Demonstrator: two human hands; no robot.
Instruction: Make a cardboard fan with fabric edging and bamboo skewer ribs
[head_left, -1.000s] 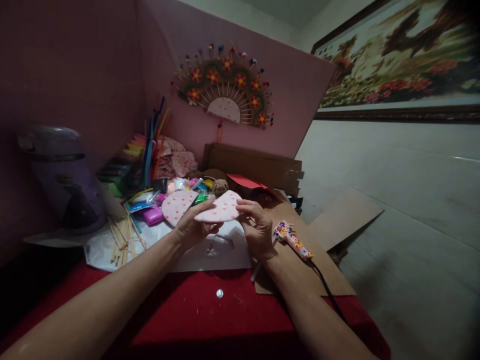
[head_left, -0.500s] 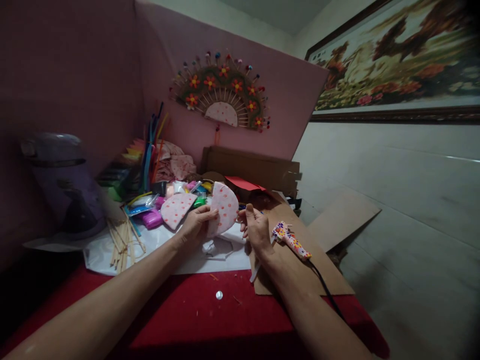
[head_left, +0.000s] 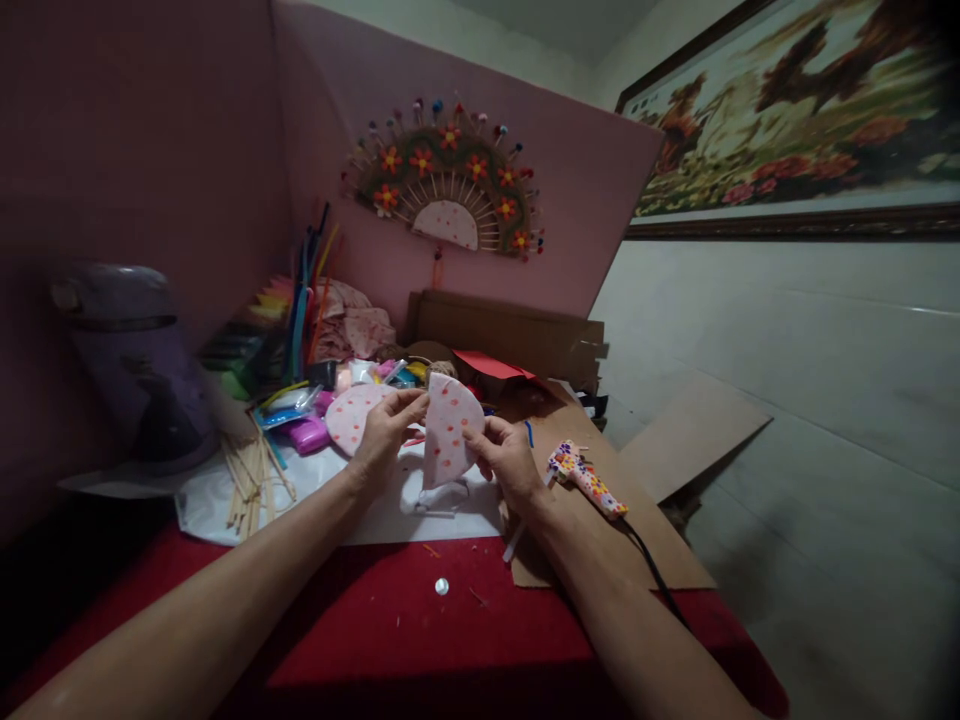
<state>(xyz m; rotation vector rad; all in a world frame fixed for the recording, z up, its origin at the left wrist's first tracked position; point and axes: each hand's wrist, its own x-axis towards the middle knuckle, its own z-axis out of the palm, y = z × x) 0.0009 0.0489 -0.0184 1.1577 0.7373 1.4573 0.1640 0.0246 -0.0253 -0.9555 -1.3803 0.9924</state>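
Note:
A half-round piece covered in white cloth with red dots [head_left: 450, 425] is held up above the table between my two hands. My left hand [head_left: 386, 430] pinches its straight edge near the upper left. On the curved right side, my right hand [head_left: 510, 455] grips it with the thumb on the front face. A second dotted half-round piece [head_left: 349, 415] lies behind my left hand, partly hidden by it. To the right, a flower-patterned glue gun [head_left: 589, 480] rests on a cardboard sheet [head_left: 645, 545].
Wooden sticks [head_left: 251, 485] and bright clay packets [head_left: 306, 432] lie on the left. Pipe cleaners [head_left: 304, 300] stand behind them, near a purple flask [head_left: 139, 370]. A decorated fan [head_left: 450, 185] hangs on the pink board. A small white disc [head_left: 442, 587] lies on the red cloth [head_left: 375, 630].
My right hand has closed onto the curved edge of the dotted piece, which it was apart from before. My left hand has shifted slightly up along the straight edge.

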